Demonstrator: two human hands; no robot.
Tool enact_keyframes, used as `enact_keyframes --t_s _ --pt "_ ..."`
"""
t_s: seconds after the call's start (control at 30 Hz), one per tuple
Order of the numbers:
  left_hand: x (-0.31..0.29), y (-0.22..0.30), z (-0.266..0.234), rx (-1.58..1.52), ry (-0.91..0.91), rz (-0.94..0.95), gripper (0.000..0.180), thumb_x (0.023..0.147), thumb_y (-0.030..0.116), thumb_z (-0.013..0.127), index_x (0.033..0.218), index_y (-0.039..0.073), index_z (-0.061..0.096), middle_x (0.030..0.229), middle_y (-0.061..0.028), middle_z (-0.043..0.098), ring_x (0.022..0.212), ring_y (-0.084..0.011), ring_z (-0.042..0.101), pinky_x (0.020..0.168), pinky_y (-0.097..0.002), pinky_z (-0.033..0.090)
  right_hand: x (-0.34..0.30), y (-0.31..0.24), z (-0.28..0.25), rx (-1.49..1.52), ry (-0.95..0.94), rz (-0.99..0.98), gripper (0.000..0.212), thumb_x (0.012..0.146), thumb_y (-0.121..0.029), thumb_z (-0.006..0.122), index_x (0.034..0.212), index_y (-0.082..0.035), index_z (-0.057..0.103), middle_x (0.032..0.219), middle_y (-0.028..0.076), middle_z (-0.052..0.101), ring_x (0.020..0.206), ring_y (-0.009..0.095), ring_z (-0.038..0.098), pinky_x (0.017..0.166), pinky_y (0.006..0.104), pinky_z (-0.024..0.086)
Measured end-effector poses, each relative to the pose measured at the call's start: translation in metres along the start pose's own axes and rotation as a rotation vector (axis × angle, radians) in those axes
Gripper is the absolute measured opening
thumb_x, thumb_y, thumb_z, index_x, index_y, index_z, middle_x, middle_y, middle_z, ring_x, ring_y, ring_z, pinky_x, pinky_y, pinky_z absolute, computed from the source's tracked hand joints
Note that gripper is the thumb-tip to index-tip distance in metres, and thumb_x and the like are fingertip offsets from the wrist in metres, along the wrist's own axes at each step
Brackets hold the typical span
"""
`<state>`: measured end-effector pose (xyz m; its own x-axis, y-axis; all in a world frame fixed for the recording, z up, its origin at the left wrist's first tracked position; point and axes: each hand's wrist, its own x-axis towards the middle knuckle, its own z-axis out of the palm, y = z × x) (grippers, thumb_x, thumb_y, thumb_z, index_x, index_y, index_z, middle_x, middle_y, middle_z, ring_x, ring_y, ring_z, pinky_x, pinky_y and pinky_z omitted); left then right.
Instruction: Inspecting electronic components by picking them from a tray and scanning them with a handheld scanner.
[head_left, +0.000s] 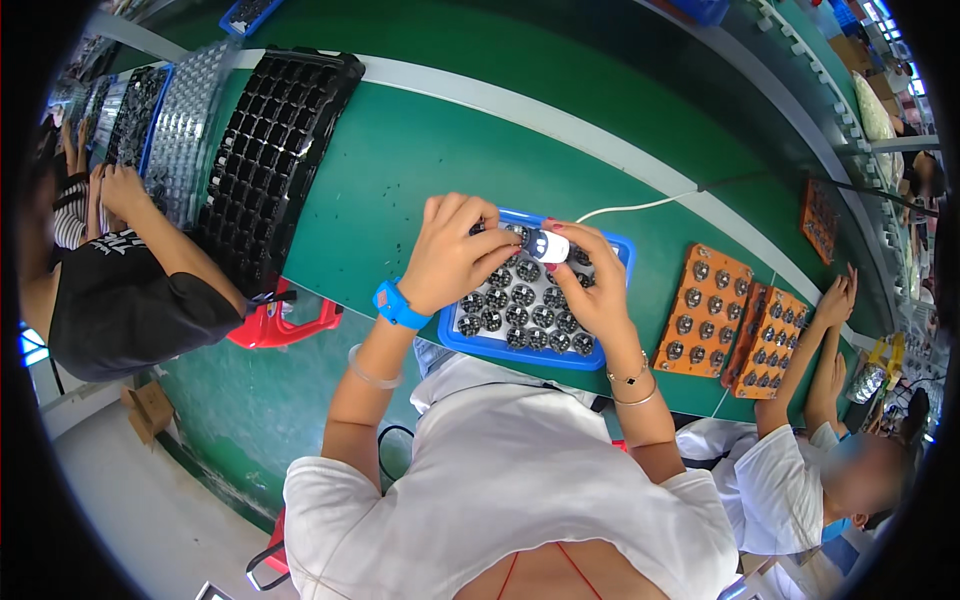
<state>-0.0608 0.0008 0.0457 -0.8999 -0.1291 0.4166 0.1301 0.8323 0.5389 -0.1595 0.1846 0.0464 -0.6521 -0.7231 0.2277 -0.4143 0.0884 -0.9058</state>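
Observation:
Over a blue tray [478, 347] on the green bench, I hold a small rounded device [550, 246], white at one end and dark at the other. My right hand [596, 290] grips its white end between thumb and fingers. At the dark end, the thumb and fingertips of my left hand [452, 245] are pinched together; any smaller part between them is too small to make out. Beneath both hands, the tray holds rows of round dark components [521, 295] on a white liner, partly covered by my hands.
A black compartment tray [268, 150] stands to the left, near a co-worker's arm [150, 215]. Orange trays of round parts [705, 308] lie to the right, beside another co-worker's hands [838, 300]. A white cable [640, 207] crosses the bench behind the blue tray. Small dark specks dot the bench.

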Motion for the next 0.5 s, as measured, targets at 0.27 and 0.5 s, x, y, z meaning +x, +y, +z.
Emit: enact_keyframes --t_s 0.27,0.5 --pt "-0.002 -0.01 0.004 0.103 -0.035 0.02 0.014 0.07 0.02 0.076 0.082 0.016 0.07 0.085 0.0001 0.05 0.086 -0.0204 0.048 0.078 -0.0351 0.033 -0.014 0.015 0.003 0.267 0.208 0.006 0.035 0.09 -0.003 0.058 0.122 0.0 0.044 0.119 0.017 0.058 0.111 0.025 0.057 0.098 0.0358 0.042" --pt "-0.014 -0.004 -0.001 0.008 -0.073 -0.023 0.015 0.073 0.025 0.074 0.084 0.016 0.071 0.086 -0.0007 0.048 0.086 -0.0212 0.047 0.078 -0.036 0.033 -0.027 0.013 -0.009 0.106 0.091 -0.033 0.033 0.086 -0.002 0.061 0.117 -0.001 0.05 0.118 0.016 0.06 0.111 0.027 0.058 0.097 0.0373 0.042"
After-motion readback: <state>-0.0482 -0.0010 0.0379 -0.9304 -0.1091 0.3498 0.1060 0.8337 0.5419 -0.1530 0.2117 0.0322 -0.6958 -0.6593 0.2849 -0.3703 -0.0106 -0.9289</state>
